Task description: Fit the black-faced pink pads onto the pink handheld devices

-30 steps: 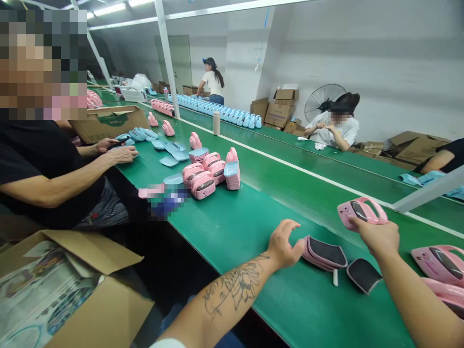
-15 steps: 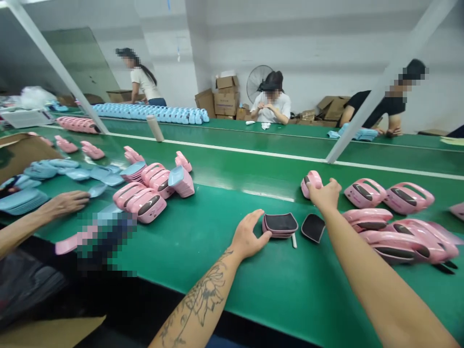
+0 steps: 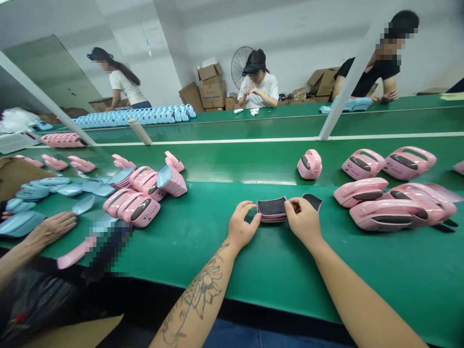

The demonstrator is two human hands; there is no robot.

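A plain white wall (image 3: 308,29) closes the far side of the room, with a grey-green door (image 3: 54,72) at its left. Long green-topped benches (image 3: 253,121) run across in rows, split by a white stripe (image 3: 217,141) and crossed by slanted white posts (image 3: 340,92). Cardboard boxes (image 3: 210,89) are piled beside a standing fan (image 3: 239,60) (the light is flat and even).

A long green workbench (image 3: 253,261) runs from left to right. Near its front edge lies a stack of dark panels (image 3: 271,207), with a single dark panel (image 3: 314,199) just beside it. A group of pink cases (image 3: 391,212) lies at the right, a lone pink case (image 3: 310,164) sits behind, and a pink pile (image 3: 141,193) and blue lids (image 3: 54,186) lie at the left.
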